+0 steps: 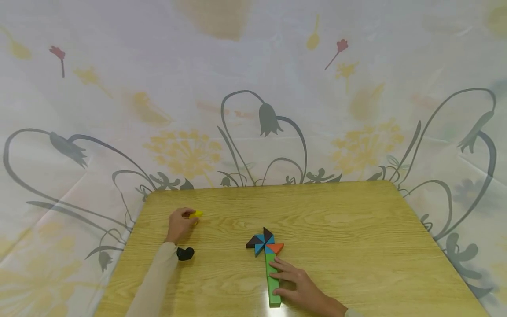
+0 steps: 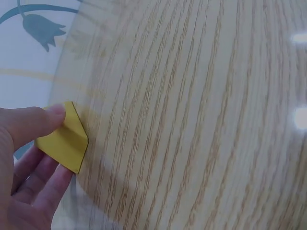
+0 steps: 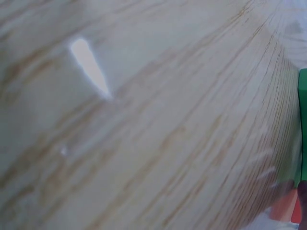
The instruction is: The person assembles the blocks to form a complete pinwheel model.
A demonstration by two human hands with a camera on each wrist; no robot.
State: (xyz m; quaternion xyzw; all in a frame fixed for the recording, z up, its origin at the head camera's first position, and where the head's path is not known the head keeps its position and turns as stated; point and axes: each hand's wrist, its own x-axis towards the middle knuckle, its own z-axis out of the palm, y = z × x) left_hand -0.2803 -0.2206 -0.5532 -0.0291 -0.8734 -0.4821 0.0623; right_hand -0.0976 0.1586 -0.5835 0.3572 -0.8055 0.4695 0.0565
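At the table's left, my left hand (image 1: 181, 223) pinches a flat yellow block (image 2: 64, 139) between thumb and fingers; in the left wrist view the block has angled corners. My right hand (image 1: 299, 284) lies along the right side of a green block strip (image 1: 273, 281), its fingers fairly straight and their tips touching it. At the strip's top end is a pinwheel shape of blue triangles (image 1: 259, 249), dark triangles (image 1: 253, 241) and an orange triangle (image 1: 276, 248). The right wrist view catches only the green edge (image 3: 303, 120) and a little of a finger.
A wood-grain table (image 1: 340, 220) holds the blocks, with a glossy reflection near the strip's lower end. A black rounded object (image 1: 185, 253) sits beside the left wrist. Flower-patterned cloth (image 1: 253, 145) rises behind the table and along its sides.
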